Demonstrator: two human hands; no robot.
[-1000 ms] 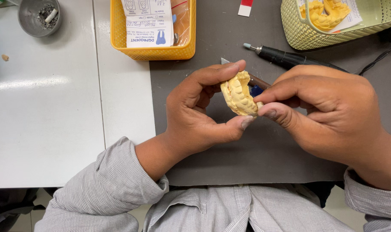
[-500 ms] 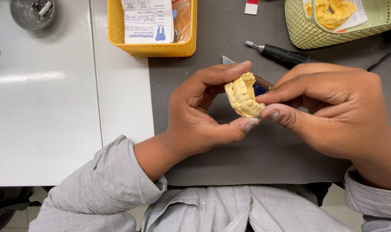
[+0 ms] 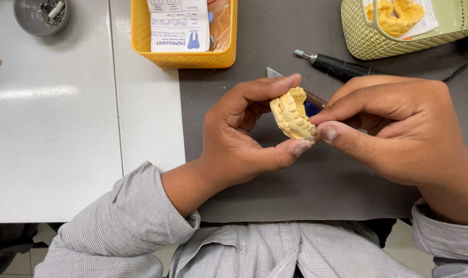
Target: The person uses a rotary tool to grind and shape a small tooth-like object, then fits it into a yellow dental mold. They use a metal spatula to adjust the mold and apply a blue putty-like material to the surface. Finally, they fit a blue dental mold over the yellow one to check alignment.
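A yellow plaster dental cast (image 3: 291,116) with a row of teeth is held over the dark grey mat (image 3: 306,190). My left hand (image 3: 239,139) pinches it between the forefinger on top and the thumb below. My right hand (image 3: 399,128) touches its right side with thumb and forefinger. Behind the cast lies a thin knife-like tool (image 3: 275,73) with a metal blade and brown handle, mostly hidden by my fingers.
A yellow basket (image 3: 177,56) with a paper slip stands at the back. A green basket (image 3: 378,38) at the back right holds another yellow cast. A black rotary handpiece (image 3: 337,66) lies beside it. A small grey cup (image 3: 36,18) sits on the white table (image 3: 54,128).
Both hands keep hold of the cast, which has turned slightly. The view has shifted a little.
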